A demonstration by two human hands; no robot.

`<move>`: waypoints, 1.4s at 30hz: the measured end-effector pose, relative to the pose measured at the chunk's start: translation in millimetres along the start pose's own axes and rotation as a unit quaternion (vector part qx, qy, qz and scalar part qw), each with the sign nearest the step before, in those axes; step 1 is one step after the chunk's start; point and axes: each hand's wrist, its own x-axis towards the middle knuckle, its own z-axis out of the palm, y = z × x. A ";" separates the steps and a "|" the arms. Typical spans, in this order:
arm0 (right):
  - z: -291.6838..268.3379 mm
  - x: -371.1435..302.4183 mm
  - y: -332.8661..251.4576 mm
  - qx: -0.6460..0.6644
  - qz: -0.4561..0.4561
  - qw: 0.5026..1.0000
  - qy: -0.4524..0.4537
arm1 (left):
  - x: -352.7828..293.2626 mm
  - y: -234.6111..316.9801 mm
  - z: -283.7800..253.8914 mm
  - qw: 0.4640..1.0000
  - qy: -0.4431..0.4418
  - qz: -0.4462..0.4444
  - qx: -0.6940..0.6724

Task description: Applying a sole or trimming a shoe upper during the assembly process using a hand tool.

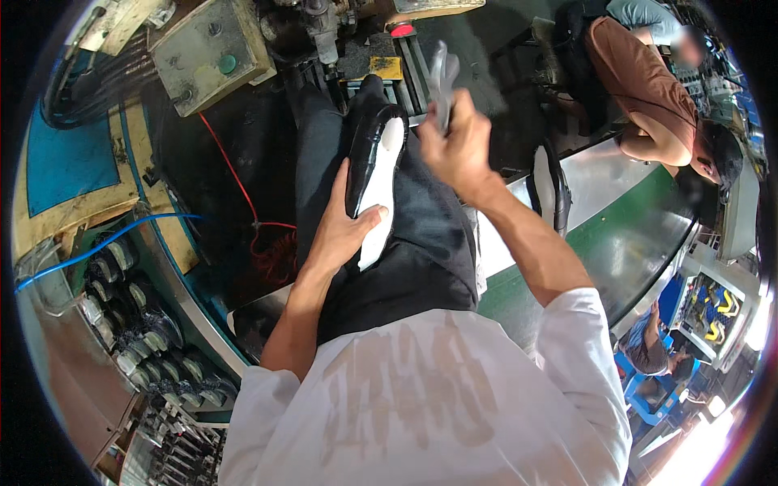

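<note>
A black shoe (378, 174) is being held above the lap, bottom up, over the dark trousers (433, 235), with one rounded end pointing away from the body. It is being clamped by the left hand (342, 233), whose thumb is being pressed onto the white bottom (374, 219) while the fingers are being kept mostly out of sight around the far side. By the right hand (463, 147), a grey metal hand tool (440, 85), probably pincers, is being gripped beyond the shoe and to its right; no contact between tool and shoe is being shown. The hands are being held apart, each on its own object.

As for progress, the work on this shoe is seemingly being carried on at a middle stage: the black upper is already being drawn around the white bottom, but no outsole is being shown on it. Finishing at the margin is probably still being left; whether any fastener is being left in place cannot be told.

A second shoe (546, 188), also with its white bottom exposed, is being supported on the counter (608, 223) at the right, by its far metal edge. It is being touched by neither hand, and no outsole is being shown there either.
</note>
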 end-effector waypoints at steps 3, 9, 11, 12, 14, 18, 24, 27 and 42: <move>19.0 -10.7 32.3 -0.173 0.009 0.970 -0.168 | 7.1 0.3 1.5 0.996 0.009 -0.067 -0.057; 7.8 -6.4 -8.7 0.061 0.045 0.994 0.084 | 4.3 -13.6 3.3 0.999 0.028 -0.014 -0.015; 25.3 -3.9 20.4 -0.165 0.023 0.973 -0.161 | 10.1 -13.8 1.4 1.000 0.022 -0.009 -0.015; 21.0 -2.0 26.6 -0.184 0.023 0.966 -0.183 | 11.5 -19.7 -1.4 0.999 0.014 -0.017 -0.040; -2.0 6.8 27.8 -0.119 0.004 0.986 -0.115 | 19.7 -20.8 -1.0 0.997 0.016 -0.024 -0.068; 14.4 -7.4 18.0 -0.051 0.008 0.998 0.024 | 10.8 10.1 -0.5 0.998 0.008 -0.055 -0.035; 6.4 -6.3 9.3 -0.077 -0.043 0.996 -0.026 | 17.7 -4.1 -6.4 0.997 0.031 -0.056 -0.036; 15.6 -25.3 -4.0 0.053 0.062 0.996 0.045 | 7.1 10.6 -0.8 0.998 0.023 -0.051 -0.027; -14.0 -138.9 -68.8 0.362 0.351 0.848 -0.162 | -22.2 19.3 -25.5 0.903 -0.131 0.028 -0.409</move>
